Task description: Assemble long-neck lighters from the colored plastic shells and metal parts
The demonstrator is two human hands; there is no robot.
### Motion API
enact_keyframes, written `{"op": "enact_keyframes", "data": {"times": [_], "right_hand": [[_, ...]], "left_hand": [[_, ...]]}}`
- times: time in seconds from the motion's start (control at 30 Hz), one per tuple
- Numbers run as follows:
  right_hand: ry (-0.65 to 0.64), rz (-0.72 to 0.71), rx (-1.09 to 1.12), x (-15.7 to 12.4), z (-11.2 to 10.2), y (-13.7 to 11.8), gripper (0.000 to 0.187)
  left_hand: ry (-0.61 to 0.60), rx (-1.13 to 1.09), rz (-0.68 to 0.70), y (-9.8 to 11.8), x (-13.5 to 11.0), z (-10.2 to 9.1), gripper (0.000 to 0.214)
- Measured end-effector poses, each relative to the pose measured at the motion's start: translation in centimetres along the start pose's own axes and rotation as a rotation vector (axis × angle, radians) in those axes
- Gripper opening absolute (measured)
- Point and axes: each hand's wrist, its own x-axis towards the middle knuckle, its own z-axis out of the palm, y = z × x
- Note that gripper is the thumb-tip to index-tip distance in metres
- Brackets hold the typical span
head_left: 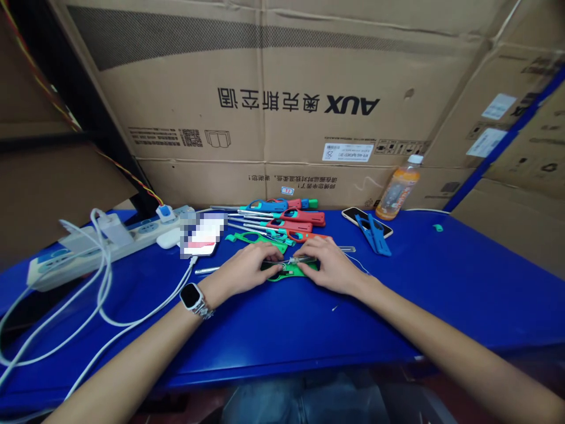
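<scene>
A green gas lighter casing [279,274] lies opened on the blue table, with thin wires and small inner parts showing in it. My left hand [251,268] is closed at its left part, thumb and fingers pinching around the wires. From the other side my right hand [335,266] is closed over the casing, its fingers on a clear inner piece [302,259]. The fingertips hide part of the mechanism. Just behind the hands lies a loose green casing half [260,240]. A silver metal lighter tube [206,271] shows left of my left hand.
Behind the hands are several red and blue lighters [300,221]. A phone [205,235], white cables [103,282] and a power strip [132,241] occupy the left. At right are blue casing parts [374,235] on another phone [348,213], and an orange drink bottle [397,188]. Cardboard [198,70] walls the back.
</scene>
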Motion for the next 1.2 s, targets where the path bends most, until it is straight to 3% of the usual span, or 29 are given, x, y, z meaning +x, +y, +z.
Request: {"op": "enact_keyframes", "data": {"times": [0.23,0.7,1.2], "right_hand": [[-0.014,0.026,-0.014,-0.4,0.1,-0.5,0.02],[-0.067,-0.058,0.005,-0.1,0.5,0.5,0.023],[-0.15,-0.004,-0.082,0.5,-0.5,-0.1,0.02]], "left_hand": [[0.022,0.057,0.026,0.0,-0.2,0.5,0.016],[0.009,0.098,0.068,-0.2,-0.9,0.2,0.019],[0.032,0.058,0.066,-0.6,-1.2,-0.3,0.021]]}}
